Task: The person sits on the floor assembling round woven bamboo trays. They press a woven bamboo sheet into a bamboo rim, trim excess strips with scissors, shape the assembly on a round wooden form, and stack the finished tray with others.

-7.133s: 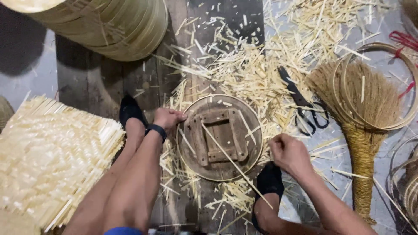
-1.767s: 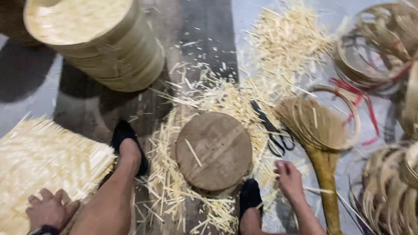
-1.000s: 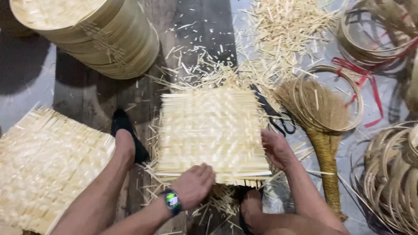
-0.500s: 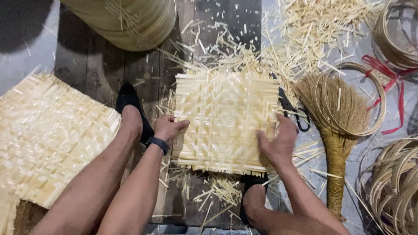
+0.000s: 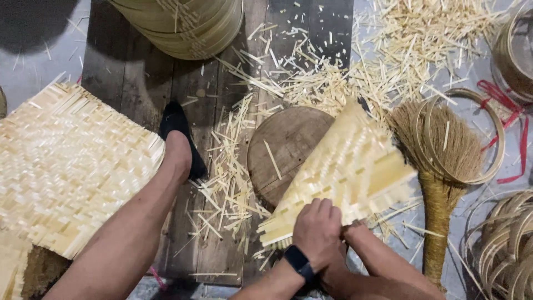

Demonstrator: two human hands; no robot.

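Note:
A square woven bamboo mat (image 5: 350, 166) is tilted up on edge over a round wooden disc (image 5: 286, 147). My left hand (image 5: 317, 229), with a dark watch on its wrist, grips the mat's near edge. My right hand (image 5: 353, 229) meets the same edge just to the right, mostly covered by the left hand and the mat. The left part of the disc is bare, with one bamboo sliver on it. My left leg runs forward to a black shoe (image 5: 176, 129) left of the disc.
A stack of woven mats (image 5: 66, 161) lies at the left. Bamboo steamer rings (image 5: 186, 25) stand at the top. A straw broom (image 5: 438, 183) with a thin hoop (image 5: 488, 139) lies to the right, more hoops (image 5: 499, 244) beyond. Bamboo offcuts (image 5: 333, 83) litter the boards.
The mat lay flat on the disc under both hands. Now its near edge is gathered in my hands and it is tipped up to the right, uncovering the disc.

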